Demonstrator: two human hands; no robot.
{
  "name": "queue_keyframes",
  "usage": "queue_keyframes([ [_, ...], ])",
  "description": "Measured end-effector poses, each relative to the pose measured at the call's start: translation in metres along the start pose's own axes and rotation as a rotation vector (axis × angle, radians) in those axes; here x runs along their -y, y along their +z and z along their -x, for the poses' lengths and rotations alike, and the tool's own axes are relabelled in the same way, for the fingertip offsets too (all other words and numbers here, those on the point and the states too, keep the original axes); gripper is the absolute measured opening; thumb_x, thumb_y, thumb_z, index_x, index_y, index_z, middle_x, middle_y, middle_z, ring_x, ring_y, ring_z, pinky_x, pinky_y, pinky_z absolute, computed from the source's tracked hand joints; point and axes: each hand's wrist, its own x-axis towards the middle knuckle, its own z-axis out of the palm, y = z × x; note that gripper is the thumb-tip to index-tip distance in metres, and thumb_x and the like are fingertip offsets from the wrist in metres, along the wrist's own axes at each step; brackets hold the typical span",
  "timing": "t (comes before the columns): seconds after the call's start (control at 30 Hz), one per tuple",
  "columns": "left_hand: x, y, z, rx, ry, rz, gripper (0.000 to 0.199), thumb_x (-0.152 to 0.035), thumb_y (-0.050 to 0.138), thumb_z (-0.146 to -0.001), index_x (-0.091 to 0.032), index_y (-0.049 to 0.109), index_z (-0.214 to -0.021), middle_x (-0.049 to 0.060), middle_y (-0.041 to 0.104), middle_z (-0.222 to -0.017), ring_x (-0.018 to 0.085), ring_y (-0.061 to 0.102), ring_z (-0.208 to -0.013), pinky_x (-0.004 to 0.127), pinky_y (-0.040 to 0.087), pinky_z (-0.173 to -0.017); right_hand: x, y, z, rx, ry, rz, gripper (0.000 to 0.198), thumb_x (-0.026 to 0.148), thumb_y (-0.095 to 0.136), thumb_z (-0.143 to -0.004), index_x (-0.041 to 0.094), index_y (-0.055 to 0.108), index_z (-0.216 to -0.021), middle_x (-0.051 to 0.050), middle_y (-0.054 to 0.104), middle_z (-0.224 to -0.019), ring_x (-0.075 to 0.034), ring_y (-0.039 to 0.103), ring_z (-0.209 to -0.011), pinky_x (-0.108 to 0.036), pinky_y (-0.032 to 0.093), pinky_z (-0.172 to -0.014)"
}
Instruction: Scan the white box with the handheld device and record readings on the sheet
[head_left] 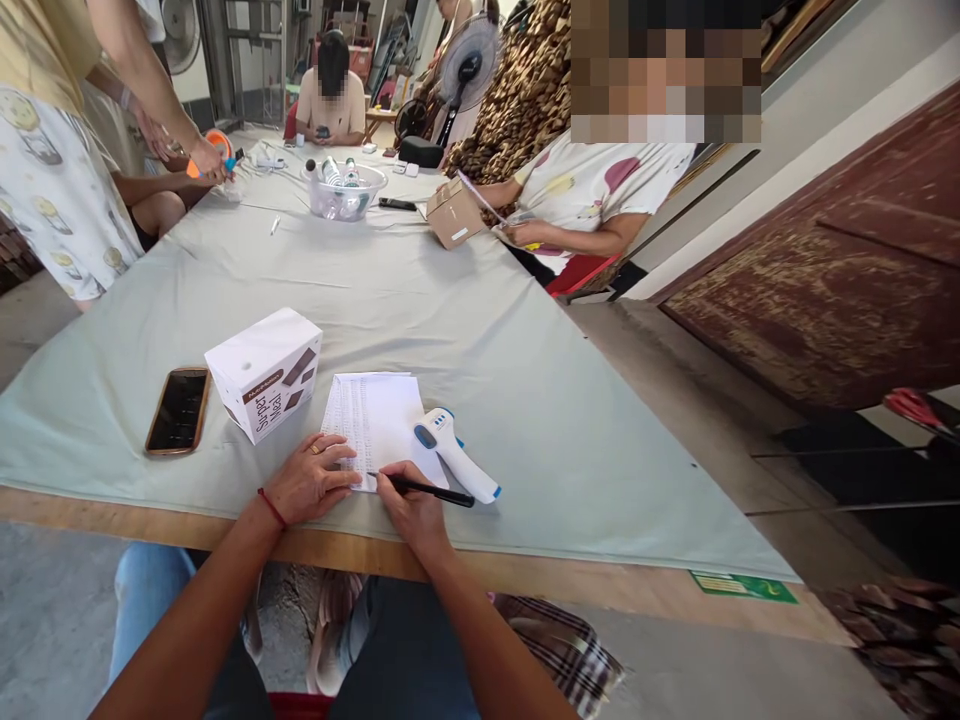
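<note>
A sheet of white paper [397, 410] with columns of small writing lies near the table's front edge. My left hand [311, 480] rests flat on its lower left part, fingers spread. In my right hand [412, 515] is a black pen [439, 491], its tip touching the paper close to my left fingertips. A white and blue infrared thermometer [461, 460] lies at the paper's right side, partly over it. To the left stands a white printed box [262, 370], and beside that a smartphone [178, 412] lies face up with a dark screen.
A pale cloth covers the long table [562, 450]. Farther back are a clear plastic bowl [345, 195] with bottles, a black phone [397, 204] and a fan [469, 70]. A person on the right holds a cardboard box [454, 213]; others are at the left and far end.
</note>
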Motion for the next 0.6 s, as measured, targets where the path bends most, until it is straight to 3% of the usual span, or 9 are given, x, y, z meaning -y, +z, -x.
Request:
queue_keyframes([
  [0.6,0.0008,0.0005,0.0006,0.004,0.0,0.001,0.022,-0.031,0.054,-0.091,-0.026,0.07,-0.104,0.007,0.061,-0.12,0.025,0.047,-0.122,0.047,0.036,-0.106,0.0002,0.0,0.0013,0.008,0.022,-0.003,0.015,0.034,0.055,-0.073,0.022,0.055,-0.064,0.002,0.057,-0.056,-0.014,0.05,-0.054,-0.028,0.043,-0.054],
])
